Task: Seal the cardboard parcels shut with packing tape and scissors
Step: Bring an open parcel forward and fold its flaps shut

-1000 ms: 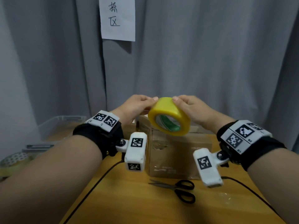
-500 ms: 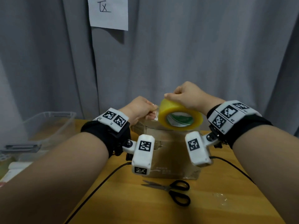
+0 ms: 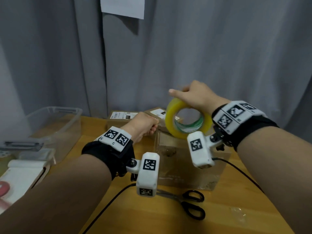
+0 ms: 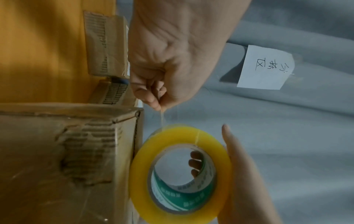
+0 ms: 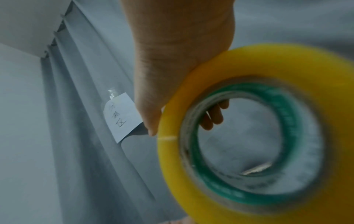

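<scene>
My right hand (image 3: 194, 97) grips a yellow roll of packing tape (image 3: 187, 122) above the cardboard parcel (image 3: 189, 162), fingers hooked through the core (image 4: 195, 163), thumb on the outer rim. My left hand (image 3: 143, 125) pinches the free end of the tape (image 4: 162, 116), a clear strip running from the roll (image 4: 180, 171) to the curled fingers (image 4: 151, 97) beside the parcel's top corner (image 4: 122, 115). The roll (image 5: 258, 136) fills the right wrist view, blurred. Black-handled scissors (image 3: 189, 203) lie on the wooden table in front of the parcel.
Two smaller labelled parcels (image 3: 123, 117) sit behind the box near the grey curtain. A clear plastic bin (image 3: 55, 125) stands at the left, with white packets (image 3: 25, 171) nearer me. Black cables (image 3: 108, 203) cross the table (image 3: 152, 220). A paper note (image 3: 122, 5) hangs on the curtain.
The right hand raised the roll and moved it right, away from the left hand. The left hand dropped beside the box with the tape end, so a strip has peeled out.
</scene>
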`<state>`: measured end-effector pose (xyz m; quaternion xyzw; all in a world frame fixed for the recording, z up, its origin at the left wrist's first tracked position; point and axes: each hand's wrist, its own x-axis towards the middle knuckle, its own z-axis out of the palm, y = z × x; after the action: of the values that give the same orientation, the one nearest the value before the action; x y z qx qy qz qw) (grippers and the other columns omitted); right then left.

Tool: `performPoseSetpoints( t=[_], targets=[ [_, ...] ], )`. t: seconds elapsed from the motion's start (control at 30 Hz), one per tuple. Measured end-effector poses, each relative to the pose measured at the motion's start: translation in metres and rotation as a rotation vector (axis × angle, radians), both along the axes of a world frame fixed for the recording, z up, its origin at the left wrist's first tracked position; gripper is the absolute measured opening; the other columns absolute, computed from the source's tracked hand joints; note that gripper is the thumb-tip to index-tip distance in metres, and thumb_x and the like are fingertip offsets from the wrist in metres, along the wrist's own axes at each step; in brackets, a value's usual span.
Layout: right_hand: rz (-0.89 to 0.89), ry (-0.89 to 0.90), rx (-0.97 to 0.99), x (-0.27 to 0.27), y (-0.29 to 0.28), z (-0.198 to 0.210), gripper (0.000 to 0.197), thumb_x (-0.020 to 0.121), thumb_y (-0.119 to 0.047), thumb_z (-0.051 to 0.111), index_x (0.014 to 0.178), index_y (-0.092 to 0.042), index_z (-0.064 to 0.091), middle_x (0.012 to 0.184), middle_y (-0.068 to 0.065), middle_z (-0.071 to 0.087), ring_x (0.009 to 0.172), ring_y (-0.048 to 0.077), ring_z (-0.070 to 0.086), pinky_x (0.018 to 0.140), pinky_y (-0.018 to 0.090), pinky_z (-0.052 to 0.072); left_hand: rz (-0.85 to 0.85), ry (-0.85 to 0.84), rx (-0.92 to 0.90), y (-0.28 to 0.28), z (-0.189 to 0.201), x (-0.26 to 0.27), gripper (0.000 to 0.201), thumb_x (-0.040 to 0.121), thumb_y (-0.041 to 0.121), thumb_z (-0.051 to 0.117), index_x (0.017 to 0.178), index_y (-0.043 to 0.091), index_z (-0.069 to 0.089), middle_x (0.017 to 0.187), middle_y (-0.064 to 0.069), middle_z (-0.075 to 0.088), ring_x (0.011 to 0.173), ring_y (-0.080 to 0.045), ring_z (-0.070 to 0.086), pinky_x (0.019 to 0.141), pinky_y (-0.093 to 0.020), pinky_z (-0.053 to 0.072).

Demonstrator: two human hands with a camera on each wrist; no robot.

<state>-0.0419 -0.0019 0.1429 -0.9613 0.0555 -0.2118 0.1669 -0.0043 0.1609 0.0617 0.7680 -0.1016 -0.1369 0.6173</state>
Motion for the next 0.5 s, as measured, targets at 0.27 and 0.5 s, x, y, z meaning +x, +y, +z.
performPoseSetpoints(
  t=[0.27,0.5],
  targets=[
    [0.063,-0.306,0.568,-0.028,-0.025,-0.034,0.046,0.079,-0.05,0.067,0.066,-0.014,0.044,0.064,0.008,0.039,0.06,0.021,0.045,0.062,0.034,0.04,0.003,0.019,-0.155,-0.007,0.011,-0.004,0.017,0.092,0.014,0.061,0.095,-0.003,0.061,0.07,-0.009,0.059,0.053,-0.01,0.054,0.04,-0.011,0.045],
    [0.003,-0.189,0.14,-0.034,-0.026,0.009,0.044,0.081,-0.052,0.06,0.071,-0.01,0.052,0.067,0.001,0.048,0.07,0.022,0.048,0.065,0.038,0.042,0.002,-0.126,0.003,0.007,0.032,0.003,0.024,0.092,0.008,0.058,0.069,0.002,0.059,0.056,-0.003,0.051,0.034,-0.002,0.043,0.038,-0.011,0.038]
  ],
)
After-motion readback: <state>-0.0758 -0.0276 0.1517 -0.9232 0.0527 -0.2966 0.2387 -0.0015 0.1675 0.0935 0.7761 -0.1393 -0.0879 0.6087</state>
